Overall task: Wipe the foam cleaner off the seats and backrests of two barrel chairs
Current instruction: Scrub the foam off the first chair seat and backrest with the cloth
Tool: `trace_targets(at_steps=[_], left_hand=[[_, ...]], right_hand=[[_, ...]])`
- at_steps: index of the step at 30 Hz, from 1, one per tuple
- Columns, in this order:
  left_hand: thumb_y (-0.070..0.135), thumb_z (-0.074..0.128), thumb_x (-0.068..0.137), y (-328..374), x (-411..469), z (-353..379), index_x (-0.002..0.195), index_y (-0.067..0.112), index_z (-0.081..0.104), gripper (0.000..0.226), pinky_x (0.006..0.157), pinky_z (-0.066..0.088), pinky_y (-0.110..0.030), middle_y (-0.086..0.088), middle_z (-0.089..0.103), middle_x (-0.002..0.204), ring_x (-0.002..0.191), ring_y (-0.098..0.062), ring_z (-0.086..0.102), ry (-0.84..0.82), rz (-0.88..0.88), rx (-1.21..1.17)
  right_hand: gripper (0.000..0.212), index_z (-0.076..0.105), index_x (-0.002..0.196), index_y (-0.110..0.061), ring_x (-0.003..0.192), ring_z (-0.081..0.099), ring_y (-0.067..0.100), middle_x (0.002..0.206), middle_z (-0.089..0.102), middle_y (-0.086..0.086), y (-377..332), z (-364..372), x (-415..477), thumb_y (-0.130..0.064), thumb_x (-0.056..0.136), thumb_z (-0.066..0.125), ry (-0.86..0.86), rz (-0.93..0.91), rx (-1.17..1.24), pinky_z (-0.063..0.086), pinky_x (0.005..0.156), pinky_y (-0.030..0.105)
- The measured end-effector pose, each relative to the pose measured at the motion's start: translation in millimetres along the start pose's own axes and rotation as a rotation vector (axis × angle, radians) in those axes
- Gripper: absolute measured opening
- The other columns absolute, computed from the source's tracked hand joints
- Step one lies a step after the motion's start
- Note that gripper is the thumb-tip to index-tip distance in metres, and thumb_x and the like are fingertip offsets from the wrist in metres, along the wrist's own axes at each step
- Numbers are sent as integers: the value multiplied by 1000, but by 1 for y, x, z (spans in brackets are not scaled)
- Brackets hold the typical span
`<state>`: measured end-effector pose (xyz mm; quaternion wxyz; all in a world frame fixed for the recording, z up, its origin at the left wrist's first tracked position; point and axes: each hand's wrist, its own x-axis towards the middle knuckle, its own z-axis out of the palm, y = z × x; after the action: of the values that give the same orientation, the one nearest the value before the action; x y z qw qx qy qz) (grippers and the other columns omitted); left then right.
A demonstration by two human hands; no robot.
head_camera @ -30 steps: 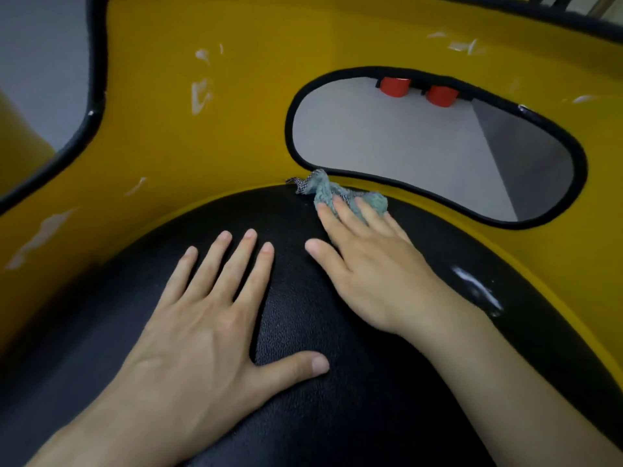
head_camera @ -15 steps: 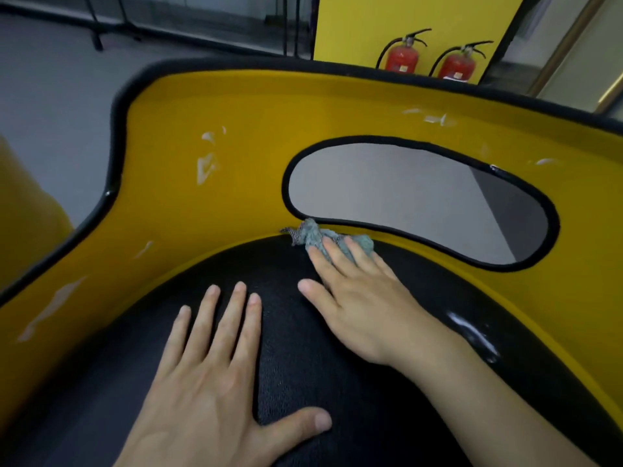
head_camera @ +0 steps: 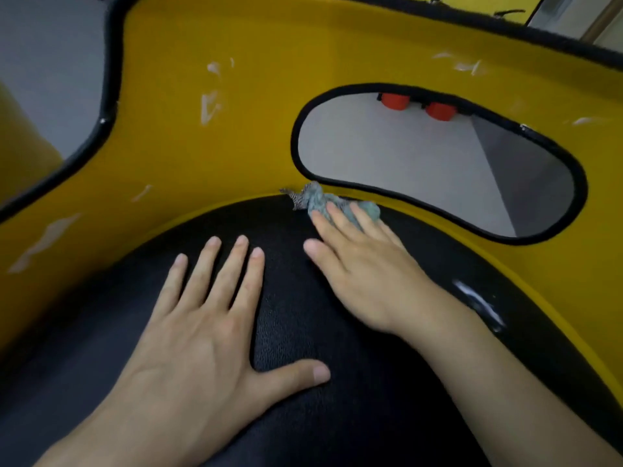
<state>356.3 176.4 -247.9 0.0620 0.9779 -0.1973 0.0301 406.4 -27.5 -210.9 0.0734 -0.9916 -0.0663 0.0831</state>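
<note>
Left hand: nearest to us, our left hand (head_camera: 188, 335) lies palm down on the seat, fingers straight and spread, thumb out to the side, holding nothing.
Seat: the seat (head_camera: 337, 416) is a black, domed cushion with a fine pebbled grain like leather or vinyl.
Right hand: our right hand (head_camera: 364, 274) reaches further in, its fingers straight and together, pressing flat on the cloth, not curled round it.
Cloth: the cloth (head_camera: 318, 198) is a crumpled grey-blue rag with a darker woven corner, at the back edge of the seat, where cushion meets backrest.
Foam on seat: a wet white streak (head_camera: 478, 303) shines on the seat's right side, apart from both hands.
Backrest: the backrest (head_camera: 236, 146) is a smooth yellow shell curving round the seat, edged in black piping (head_camera: 108, 96).
Foam on backrest: thin white smears (head_camera: 209, 106) sit on the left and upper right of the yellow.
Opening: an oval cut-out with a black rim (head_camera: 404, 196) sits just above the cloth.
Room: through it we see a pale grey floor (head_camera: 387, 153) and two red round objects (head_camera: 394, 101).
</note>
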Motion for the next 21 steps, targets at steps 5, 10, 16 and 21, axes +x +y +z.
trace_targets(at_steps=[5, 10, 16, 21], left_hand=[[101, 26, 74, -2, -1, 0, 154, 5, 41, 125, 117, 16, -52, -13, 36, 161, 151, -34, 28, -19, 17, 9], [101, 29, 73, -2, 0, 1, 152, 4, 44, 126, 116, 19, -54, -14, 39, 159, 149, -36, 32, -2, 22, -10], [100, 27, 75, -2, -1, 1, 151, 4, 46, 124, 115, 19, -53, -14, 41, 158, 147, -36, 34, -6, 23, 10], [99, 26, 76, -3, -1, 2, 153, 5, 43, 122, 116, 17, -53, -14, 39, 159, 149, -36, 32, -12, 33, 17]], right_hand=[[75, -2, 161, -34, 152, -14, 8, 168, -7, -12, -2, 0, -21, -71, 95, 4, 17, 12, -25, -4, 125, 38], [81, 19, 158, -42, 154, 4, 9, 166, 12, -15, -10, 10, -99, -82, 90, -1, 36, 28, -35, 8, 118, 32], [92, -5, 160, -36, 152, -17, 10, 167, -12, -13, 8, -3, -30, -85, 82, -5, 7, 95, -32, -7, 124, 36], [82, 4, 161, -32, 154, -8, 12, 169, -2, -9, 8, -4, -3, -74, 91, 0, 12, 109, -7, -3, 125, 40]])
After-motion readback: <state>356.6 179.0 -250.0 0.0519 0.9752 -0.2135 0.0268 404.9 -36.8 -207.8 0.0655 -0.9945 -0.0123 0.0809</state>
